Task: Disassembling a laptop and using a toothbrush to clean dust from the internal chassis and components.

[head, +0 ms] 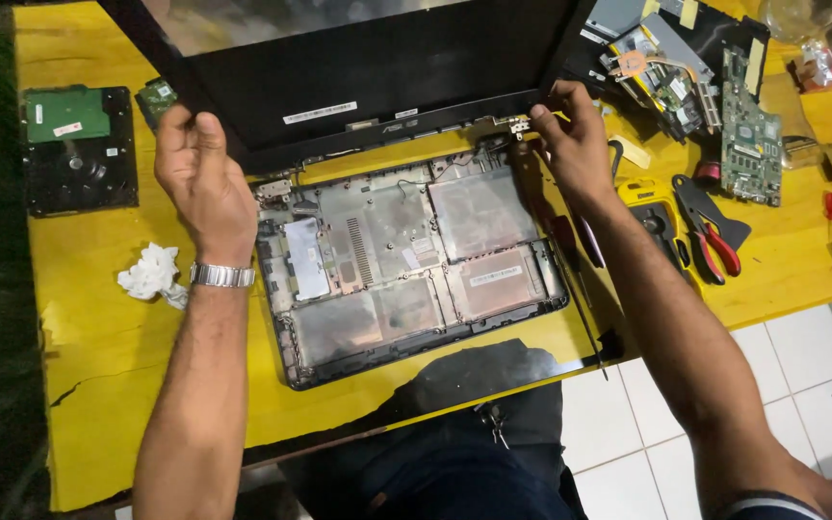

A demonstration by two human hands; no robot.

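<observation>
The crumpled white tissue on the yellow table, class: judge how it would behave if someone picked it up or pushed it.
The crumpled white tissue looks thin and loosely wadded, so it is probably very light and would squash under fingers. Its irregular folds suggest it would slide or tumble rather than roll on the yellow table. It lies apart from the left hand, so nothing seems to pin it down.

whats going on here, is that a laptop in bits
Yes. A person holds a laptop screen panel by its lower corners, the left hand at one hinge end and the right hand at the other, above the emptied bottom case on a yellow table. A hard drive lies to the left; the motherboard, red-handled pliers and a screwdriver lie to the right.
</observation>
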